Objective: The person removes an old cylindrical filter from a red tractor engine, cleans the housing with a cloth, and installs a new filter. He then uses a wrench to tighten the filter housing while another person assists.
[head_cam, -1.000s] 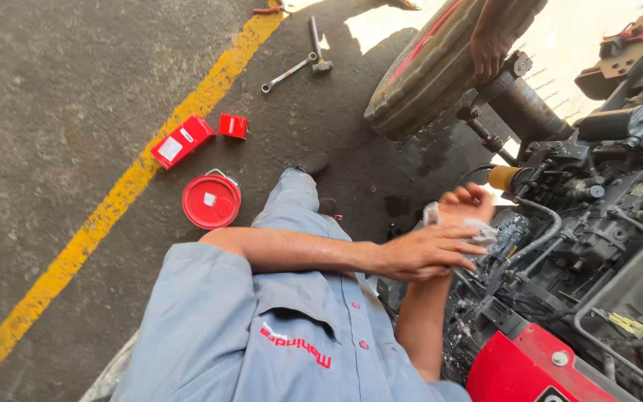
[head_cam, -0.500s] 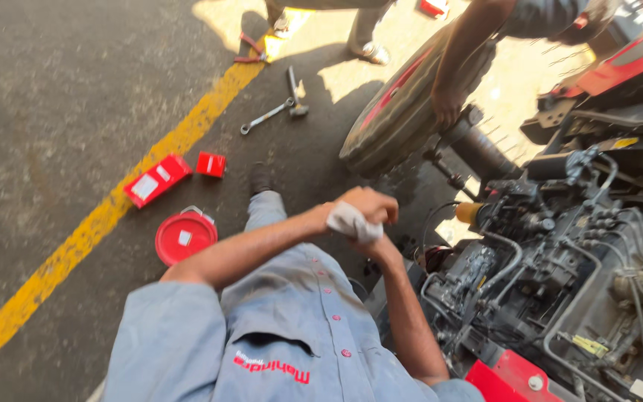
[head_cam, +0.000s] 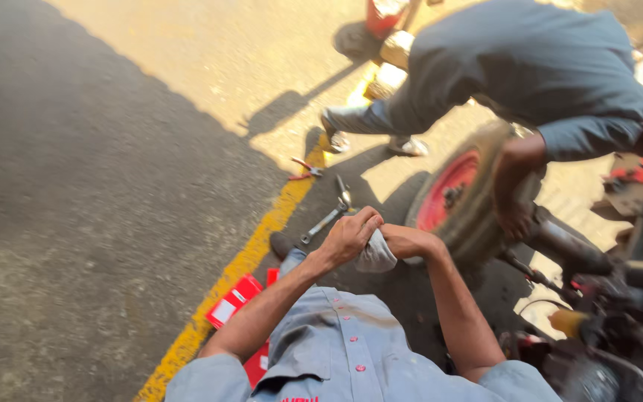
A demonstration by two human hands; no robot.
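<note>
While motion blurs the engine [head_cam: 619,335], both hands, left hand [head_cam: 347,238] and right hand [head_cam: 409,242], clutch a half-hidden rag [head_cam: 375,255].

Crumpled pale-grey rag [head_cam: 375,254] — bunched, clasped between both raised hands.

Hard sun pours in from the far side, washing the far pavement [head_cam: 210,52] pale gold, while the near left ground sits in flat grey shade. A co-worker [head_cam: 530,67] bent at the far right throws a crisp shadow toward the yellow line [head_cam: 247,260]. Everything is smeared by motion blur, worst at the wheel [head_cam: 459,197] and engine [head_cam: 612,335] on the right; edges bend slightly.
</note>
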